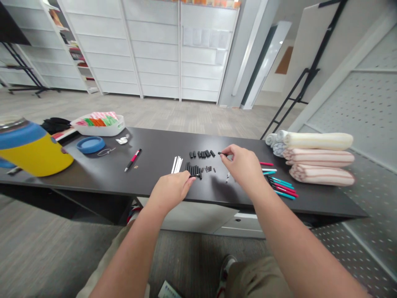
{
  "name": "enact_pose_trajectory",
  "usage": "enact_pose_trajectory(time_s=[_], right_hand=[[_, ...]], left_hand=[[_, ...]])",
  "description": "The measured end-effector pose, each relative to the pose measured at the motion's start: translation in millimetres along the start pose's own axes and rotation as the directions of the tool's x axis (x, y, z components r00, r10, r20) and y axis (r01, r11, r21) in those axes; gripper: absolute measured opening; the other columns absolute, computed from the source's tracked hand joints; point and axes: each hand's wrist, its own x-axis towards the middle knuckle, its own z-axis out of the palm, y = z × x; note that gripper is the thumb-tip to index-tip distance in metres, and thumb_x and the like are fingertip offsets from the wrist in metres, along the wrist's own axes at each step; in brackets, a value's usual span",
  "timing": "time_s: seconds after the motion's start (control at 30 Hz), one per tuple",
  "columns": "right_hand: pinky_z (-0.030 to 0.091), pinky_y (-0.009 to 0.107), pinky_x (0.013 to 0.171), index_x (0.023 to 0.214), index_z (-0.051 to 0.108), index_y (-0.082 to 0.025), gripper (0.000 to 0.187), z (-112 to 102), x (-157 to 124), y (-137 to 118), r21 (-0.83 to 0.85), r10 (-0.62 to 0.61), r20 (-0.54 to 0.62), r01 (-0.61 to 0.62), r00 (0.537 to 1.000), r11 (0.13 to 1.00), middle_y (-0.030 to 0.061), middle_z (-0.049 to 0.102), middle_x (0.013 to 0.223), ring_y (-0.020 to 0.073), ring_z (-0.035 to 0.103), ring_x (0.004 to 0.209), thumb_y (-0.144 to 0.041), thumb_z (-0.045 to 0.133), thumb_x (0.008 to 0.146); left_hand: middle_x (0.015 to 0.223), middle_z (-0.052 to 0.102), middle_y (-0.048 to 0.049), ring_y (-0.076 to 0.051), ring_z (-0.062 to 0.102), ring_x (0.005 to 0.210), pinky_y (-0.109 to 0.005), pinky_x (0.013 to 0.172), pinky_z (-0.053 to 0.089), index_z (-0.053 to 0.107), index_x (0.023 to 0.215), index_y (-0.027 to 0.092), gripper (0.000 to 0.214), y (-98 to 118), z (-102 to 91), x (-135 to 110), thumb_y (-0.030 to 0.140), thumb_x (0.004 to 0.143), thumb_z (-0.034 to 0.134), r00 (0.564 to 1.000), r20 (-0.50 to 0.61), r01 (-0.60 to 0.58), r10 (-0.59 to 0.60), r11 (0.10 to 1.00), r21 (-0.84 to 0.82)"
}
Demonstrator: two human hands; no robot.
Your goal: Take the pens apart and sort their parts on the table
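Note:
My left hand (170, 188) is closed near the front of the dark table, pinching a slim black pen part (194, 176) beside a cluster of black pen pieces (194, 169). Farther right, my right hand (243, 167) pinches a small black tube (221, 153) between thumb and fingertips. A row of short black tubes (203, 154) lies just left of that hand. Between the hands are some tiny dark pieces (207, 169). White thin sticks (177, 164) lie left of the black pieces. Red and teal pen barrels (283, 188) are piled right of my right wrist.
A finished-looking red and black pen (133, 160) lies to the left on the table (161, 145). Beyond it are a blue lid (90, 145), a white basket (104, 129) of colourful items and a yellow-blue container (34, 149). Rolled towels (319, 159) are stacked at the right.

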Motion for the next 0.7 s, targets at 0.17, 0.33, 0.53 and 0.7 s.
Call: enact_pose_trajectory(time_s=[0.17,0.33,0.53,0.7], right_hand=[[0.049,0.030,0.082,0.095,0.080,-0.022,0.013,30.6,60.6,2.4,-0.142,0.076,0.170,-0.052,0.983,0.989,0.0094,0.081,0.100,0.0248,0.072,0.096,-0.025,0.070,0.086],[0.050,0.028,0.079,0.092,0.082,-0.018,0.013,56.4,88.2,15.8,-0.173,0.138,0.233,-0.099,0.963,0.980,0.0122,0.081,0.098,0.0235,0.073,0.092,-0.022,0.072,0.084],[0.049,0.026,0.079,0.095,0.083,-0.017,0.017,61.8,81.7,21.8,-0.113,0.108,0.256,-0.081,0.961,0.990,0.0109,0.081,0.095,0.0200,0.072,0.088,-0.027,0.072,0.088],[0.048,0.027,0.082,0.103,0.081,-0.016,0.024,40.9,65.6,8.7,-0.042,0.068,0.184,-0.061,0.981,0.997,0.0114,0.081,0.103,0.0205,0.071,0.094,-0.030,0.063,0.095]], left_hand=[[0.084,0.073,-0.0054,-0.025,0.071,0.075,-0.031,0.061,0.039,0.061,0.095,0.021,0.041,0.9,-1.3,-0.7,0.047,0.112,0.035,1.000,-0.016,0.013,-0.013,1.000,-0.009],[0.084,0.073,-0.0057,-0.025,0.073,0.076,-0.031,0.062,0.042,0.063,0.097,0.021,0.040,1.3,-4.4,1.0,0.047,0.112,0.036,0.999,-0.016,0.033,-0.034,0.998,-0.045],[0.086,0.075,-0.0072,-0.026,0.074,0.077,-0.031,0.064,0.046,0.063,0.098,0.021,0.040,0.0,-5.0,3.1,0.046,0.112,0.034,0.997,-0.049,0.052,-0.057,0.993,-0.110],[0.088,0.076,-0.0064,-0.025,0.075,0.077,-0.031,0.066,0.048,0.060,0.112,0.022,0.029,2.0,-2.6,4.4,0.043,0.112,0.039,0.995,-0.065,0.060,-0.072,0.983,-0.174]])
